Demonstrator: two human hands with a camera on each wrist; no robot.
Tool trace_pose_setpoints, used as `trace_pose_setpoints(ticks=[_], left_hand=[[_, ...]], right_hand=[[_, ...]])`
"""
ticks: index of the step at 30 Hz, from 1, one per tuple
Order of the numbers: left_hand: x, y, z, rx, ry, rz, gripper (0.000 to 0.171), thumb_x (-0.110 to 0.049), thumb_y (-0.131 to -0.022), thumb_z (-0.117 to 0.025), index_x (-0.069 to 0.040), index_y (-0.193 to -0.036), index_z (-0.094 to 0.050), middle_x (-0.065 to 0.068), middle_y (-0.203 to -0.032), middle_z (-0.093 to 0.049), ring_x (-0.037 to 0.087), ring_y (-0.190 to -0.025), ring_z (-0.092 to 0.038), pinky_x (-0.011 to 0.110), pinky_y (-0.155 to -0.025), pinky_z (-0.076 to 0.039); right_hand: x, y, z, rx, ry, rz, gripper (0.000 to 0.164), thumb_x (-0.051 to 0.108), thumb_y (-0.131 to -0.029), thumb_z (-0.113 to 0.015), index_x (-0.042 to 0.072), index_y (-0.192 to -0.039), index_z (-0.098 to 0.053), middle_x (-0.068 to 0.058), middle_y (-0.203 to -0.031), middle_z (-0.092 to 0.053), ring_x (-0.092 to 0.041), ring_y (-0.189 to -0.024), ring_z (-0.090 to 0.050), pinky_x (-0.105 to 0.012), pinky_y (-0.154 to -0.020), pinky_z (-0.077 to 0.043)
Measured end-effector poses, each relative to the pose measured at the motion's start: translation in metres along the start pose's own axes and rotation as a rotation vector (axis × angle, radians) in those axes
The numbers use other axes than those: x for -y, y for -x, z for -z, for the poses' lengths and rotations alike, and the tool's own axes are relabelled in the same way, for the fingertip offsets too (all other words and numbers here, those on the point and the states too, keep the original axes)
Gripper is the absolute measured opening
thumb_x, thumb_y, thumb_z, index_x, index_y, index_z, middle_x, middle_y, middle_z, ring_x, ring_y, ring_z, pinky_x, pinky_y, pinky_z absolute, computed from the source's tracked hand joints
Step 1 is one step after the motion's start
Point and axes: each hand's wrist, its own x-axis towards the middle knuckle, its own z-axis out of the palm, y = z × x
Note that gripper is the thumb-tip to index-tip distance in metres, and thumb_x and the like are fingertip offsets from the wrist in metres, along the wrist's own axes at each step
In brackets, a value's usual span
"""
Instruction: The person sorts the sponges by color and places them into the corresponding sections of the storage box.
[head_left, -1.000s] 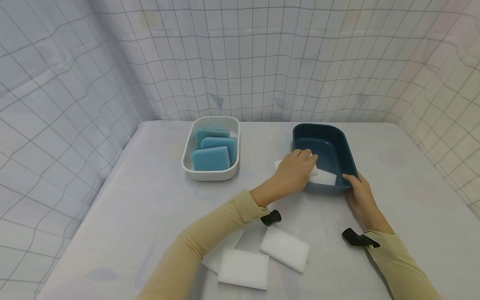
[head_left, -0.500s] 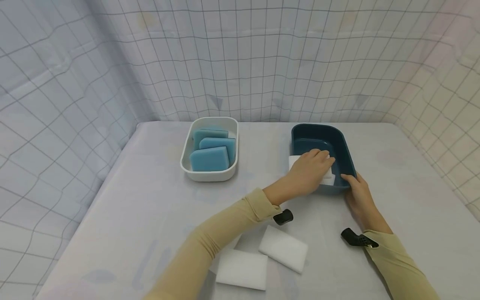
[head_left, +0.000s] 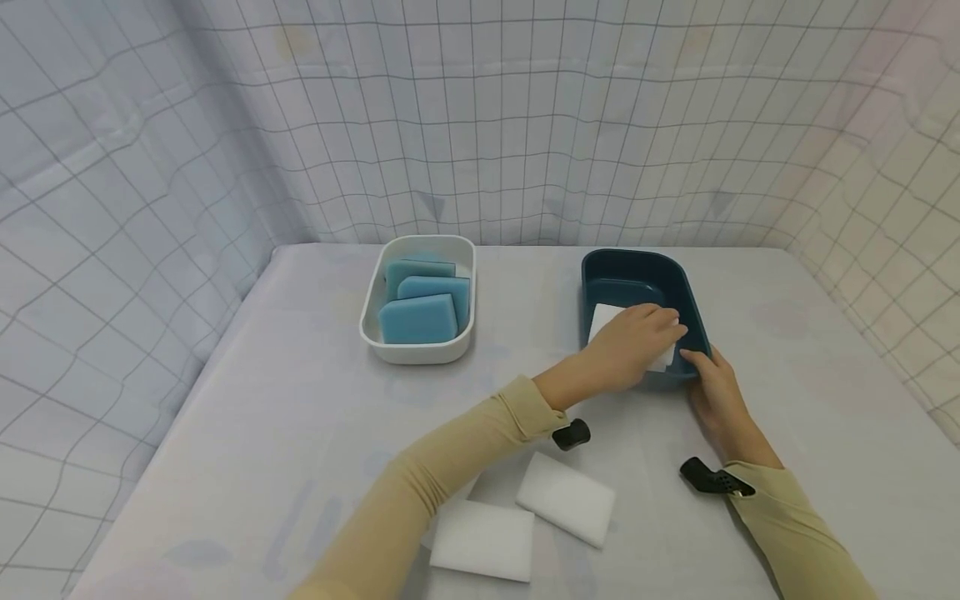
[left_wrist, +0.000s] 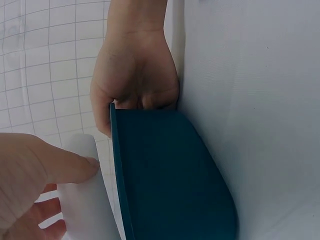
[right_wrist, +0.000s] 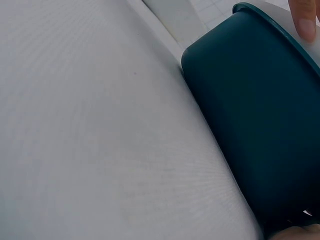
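Observation:
My left hand (head_left: pixel 632 348) pinches a white sponge (left_wrist: pixel 85 205) between thumb and fingers, at the near part of a dark teal bin (head_left: pixel 633 287). A white edge of sponge (head_left: pixel 602 317) shows left of the hand in the head view. Another white piece shows in part by the fingers; the hand hides where the two meet. My right hand (head_left: pixel 722 400) grips the bin's near right corner, thumb over the rim and fingers outside.
A white container (head_left: pixel 423 354) with several blue sponges (head_left: pixel 418 319) stands to the left at the back. White sponges (head_left: pixel 566 498) lie on the table near the front, one partly covered by the left sleeve (head_left: pixel 427 475). A gridded curtain (head_left: pixel 480 125) surrounds the table.
My left hand has moved right with the white sponge, from over the bin's left rim to its near part. The right hand stays on the corner.

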Motion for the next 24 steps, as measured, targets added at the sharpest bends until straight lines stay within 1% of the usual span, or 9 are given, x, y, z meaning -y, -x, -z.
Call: trace_pose_setpoints(ticks=[3, 6, 10, 15, 20, 24], left_hand=[[-0.001, -0.001, -0.002, 0.018, 0.005, -0.038, 0.049, -0.008, -0.092, -0.055, -0.016, -0.14, -0.044, 0.002, -0.148, -0.041, 0.017, -0.137, -0.037, 0.028, -0.117, -0.028], [-0.002, -0.002, -0.004, 0.044, -0.001, -0.049, 0.051, -0.009, -0.093, -0.054, -0.02, -0.141, -0.042, 0.0, -0.15, -0.038, 0.017, -0.139, -0.034, 0.032, -0.118, -0.026], [-0.002, -0.002, -0.008, 0.058, 0.001, -0.033, 0.053, -0.007, -0.093, -0.054, -0.022, -0.142, -0.04, -0.001, -0.151, -0.036, 0.017, -0.141, -0.031, 0.033, -0.119, -0.025], [-0.001, -0.003, -0.01, 0.069, 0.021, -0.021, 0.057, -0.004, -0.091, -0.055, -0.019, -0.144, -0.037, 0.001, -0.154, -0.03, 0.019, -0.144, -0.026, 0.032, -0.12, -0.024], [0.001, -0.001, -0.013, 0.08, 0.057, 0.005, 0.055, -0.003, -0.094, -0.05, -0.017, -0.145, -0.035, 0.003, -0.156, -0.027, 0.02, -0.146, -0.024, 0.032, -0.119, -0.027], [0.003, 0.001, -0.014, 0.08, 0.073, 0.03, 0.056, -0.005, -0.093, -0.053, -0.018, -0.145, -0.036, 0.002, -0.156, -0.027, 0.019, -0.146, -0.023, 0.033, -0.116, -0.031]], right_hand=[[-0.001, 0.001, 0.0, 0.011, -0.005, 0.014, 0.068, 0.029, -0.099, -0.044, 0.013, -0.152, -0.005, 0.003, -0.16, -0.002, -0.008, -0.146, -0.006, -0.025, -0.122, -0.008], [-0.002, 0.001, 0.001, 0.017, -0.01, 0.024, 0.067, 0.029, -0.099, -0.044, 0.012, -0.152, -0.007, 0.001, -0.16, -0.004, -0.008, -0.145, -0.009, -0.023, -0.121, -0.009], [-0.002, 0.001, 0.001, 0.016, 0.002, 0.016, 0.067, 0.03, -0.099, -0.045, 0.014, -0.152, -0.008, 0.001, -0.16, -0.004, -0.009, -0.145, -0.009, -0.023, -0.122, -0.01], [-0.001, 0.0, 0.001, 0.011, 0.013, -0.002, 0.068, 0.03, -0.099, -0.044, 0.015, -0.152, -0.006, 0.003, -0.16, 0.0, -0.011, -0.147, -0.003, -0.029, -0.123, -0.004], [0.0, -0.001, 0.001, 0.001, 0.012, -0.012, 0.067, 0.028, -0.099, -0.043, 0.016, -0.152, -0.004, 0.004, -0.16, 0.004, -0.014, -0.148, 0.003, -0.034, -0.123, 0.001], [0.0, -0.001, 0.001, -0.001, 0.016, -0.007, 0.067, 0.029, -0.099, -0.043, 0.016, -0.152, -0.004, 0.003, -0.16, 0.004, -0.015, -0.148, 0.001, -0.035, -0.123, -0.001]])
